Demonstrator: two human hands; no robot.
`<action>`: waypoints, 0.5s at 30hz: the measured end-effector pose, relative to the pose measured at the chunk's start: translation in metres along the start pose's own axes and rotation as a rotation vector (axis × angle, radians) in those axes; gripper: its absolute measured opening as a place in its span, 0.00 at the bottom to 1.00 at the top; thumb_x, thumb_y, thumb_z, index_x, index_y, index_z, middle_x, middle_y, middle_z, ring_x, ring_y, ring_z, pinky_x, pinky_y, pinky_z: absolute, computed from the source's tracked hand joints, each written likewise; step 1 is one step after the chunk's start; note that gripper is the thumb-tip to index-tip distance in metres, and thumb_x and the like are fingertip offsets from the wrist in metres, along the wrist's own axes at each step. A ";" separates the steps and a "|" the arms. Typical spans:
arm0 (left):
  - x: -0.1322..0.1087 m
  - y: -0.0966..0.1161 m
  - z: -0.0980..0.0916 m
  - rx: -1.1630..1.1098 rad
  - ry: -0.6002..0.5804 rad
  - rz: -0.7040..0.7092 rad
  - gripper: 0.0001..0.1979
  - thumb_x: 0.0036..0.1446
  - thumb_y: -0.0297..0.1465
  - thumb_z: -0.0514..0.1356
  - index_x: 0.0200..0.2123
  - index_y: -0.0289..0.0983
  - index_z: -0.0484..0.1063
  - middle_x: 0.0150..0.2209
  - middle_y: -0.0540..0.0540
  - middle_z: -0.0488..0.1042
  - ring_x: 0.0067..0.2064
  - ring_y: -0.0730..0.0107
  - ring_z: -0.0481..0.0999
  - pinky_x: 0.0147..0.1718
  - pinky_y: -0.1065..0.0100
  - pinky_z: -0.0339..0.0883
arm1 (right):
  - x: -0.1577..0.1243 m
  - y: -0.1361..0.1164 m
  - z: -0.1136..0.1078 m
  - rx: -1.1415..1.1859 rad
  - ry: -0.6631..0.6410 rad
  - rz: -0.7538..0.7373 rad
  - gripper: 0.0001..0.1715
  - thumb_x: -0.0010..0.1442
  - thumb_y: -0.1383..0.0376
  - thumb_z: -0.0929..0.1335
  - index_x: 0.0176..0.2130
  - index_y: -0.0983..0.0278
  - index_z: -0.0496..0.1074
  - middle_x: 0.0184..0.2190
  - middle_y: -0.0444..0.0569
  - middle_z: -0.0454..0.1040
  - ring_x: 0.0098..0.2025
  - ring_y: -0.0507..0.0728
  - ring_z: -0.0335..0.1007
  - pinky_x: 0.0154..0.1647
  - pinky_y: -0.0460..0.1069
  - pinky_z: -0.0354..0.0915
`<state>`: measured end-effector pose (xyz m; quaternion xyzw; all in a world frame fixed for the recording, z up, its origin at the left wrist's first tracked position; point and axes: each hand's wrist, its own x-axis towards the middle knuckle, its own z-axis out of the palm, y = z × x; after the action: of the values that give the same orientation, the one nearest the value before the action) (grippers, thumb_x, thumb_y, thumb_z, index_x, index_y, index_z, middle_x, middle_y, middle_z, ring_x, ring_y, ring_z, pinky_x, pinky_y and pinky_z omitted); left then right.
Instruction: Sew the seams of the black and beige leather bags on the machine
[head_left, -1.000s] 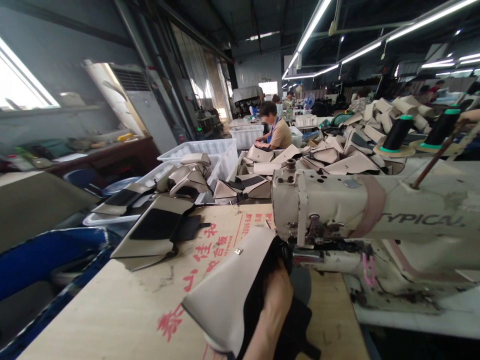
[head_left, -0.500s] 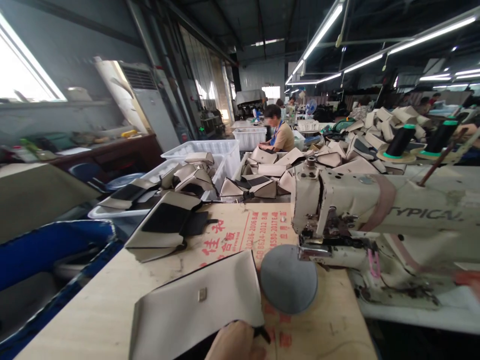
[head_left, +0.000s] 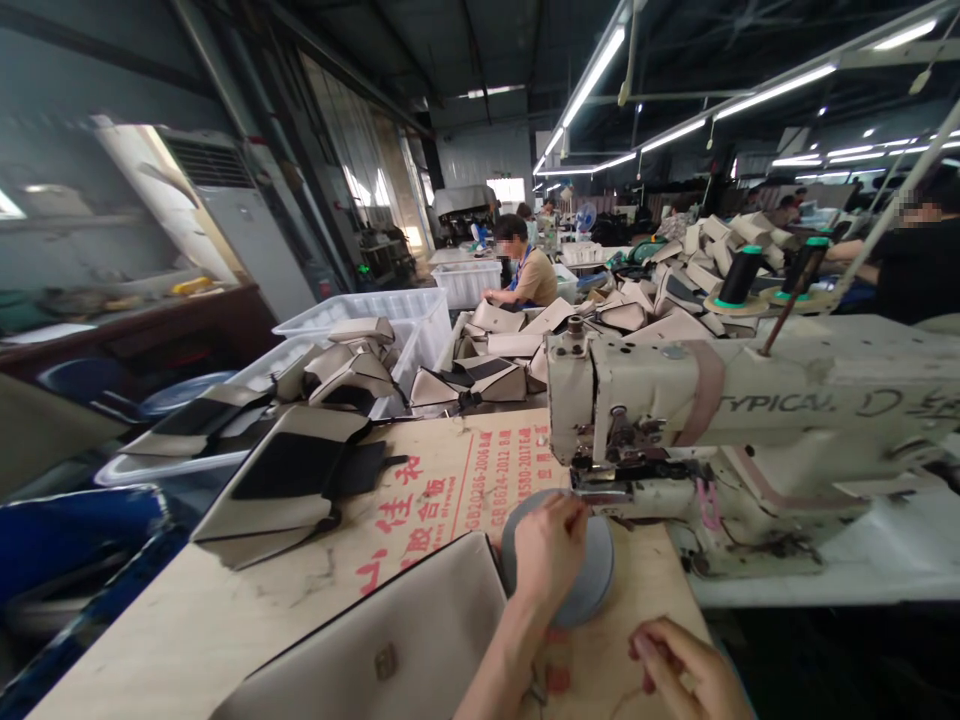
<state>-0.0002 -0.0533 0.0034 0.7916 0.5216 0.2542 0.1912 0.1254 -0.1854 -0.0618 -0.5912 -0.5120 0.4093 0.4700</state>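
My left hand [head_left: 549,548] is over the round grey disc [head_left: 598,578], just below the front end of the sewing machine [head_left: 630,390]. Its fingers are pinched together, and whatever they grip is too small to make out. Low at the right, my right hand [head_left: 688,672] has its fingers curled towards the thumb above the plywood board; anything between them is hidden. A beige bag panel [head_left: 375,630] with a small metal piece lies left of my left forearm, partly cut off by the bottom edge. Farther back on the board [head_left: 442,450] rests a beige and black bag piece [head_left: 281,480].
White plastic crates [head_left: 427,325] full of bag pieces stand behind the board. A blue bin [head_left: 67,570] is at the left. Black thread spools [head_left: 739,275] stand on the machine. A co-worker [head_left: 525,265] sits beyond, and another person [head_left: 919,250] is at the right.
My left hand has let go of the beige panel and moved up to the machine's front end. My right hand has come in from the right edge. The view has turned right.
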 end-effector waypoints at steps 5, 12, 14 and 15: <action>-0.083 -0.002 0.006 0.012 -0.149 0.030 0.09 0.52 0.25 0.53 0.22 0.38 0.68 0.22 0.50 0.68 0.22 0.76 0.67 0.21 0.75 0.56 | 0.026 -0.021 -0.010 0.371 -0.179 0.227 0.28 0.57 0.48 0.61 0.50 0.62 0.64 0.30 0.47 0.70 0.21 0.50 0.64 0.24 0.45 0.61; -0.094 -0.007 -0.012 0.101 0.057 0.347 0.12 0.57 0.27 0.50 0.43 0.38 0.68 0.41 0.43 0.73 0.44 0.66 0.72 0.42 0.69 0.68 | 0.015 -0.044 0.003 -0.013 -0.099 -0.073 0.19 0.58 0.53 0.61 0.28 0.64 0.68 0.22 0.46 0.68 0.26 0.52 0.64 0.28 0.43 0.58; -0.085 -0.001 -0.020 0.133 -0.007 0.555 0.18 0.57 0.25 0.50 0.51 0.39 0.63 0.48 0.43 0.71 0.52 0.66 0.67 0.52 0.64 0.62 | 0.006 -0.036 -0.003 -0.097 -0.175 -0.097 0.19 0.60 0.54 0.59 0.29 0.63 0.68 0.25 0.47 0.70 0.28 0.53 0.66 0.31 0.43 0.58; -0.080 0.003 -0.022 0.120 -0.060 0.617 0.18 0.57 0.25 0.51 0.51 0.39 0.62 0.47 0.45 0.71 0.52 0.68 0.67 0.54 0.63 0.59 | 0.003 -0.033 -0.007 -0.108 -0.181 -0.076 0.19 0.60 0.54 0.58 0.29 0.63 0.67 0.25 0.47 0.70 0.28 0.53 0.66 0.30 0.43 0.58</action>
<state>-0.0371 -0.1271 0.0062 0.9296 0.2649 0.2457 0.0732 0.1254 -0.1825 -0.0284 -0.5564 -0.5959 0.4145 0.4044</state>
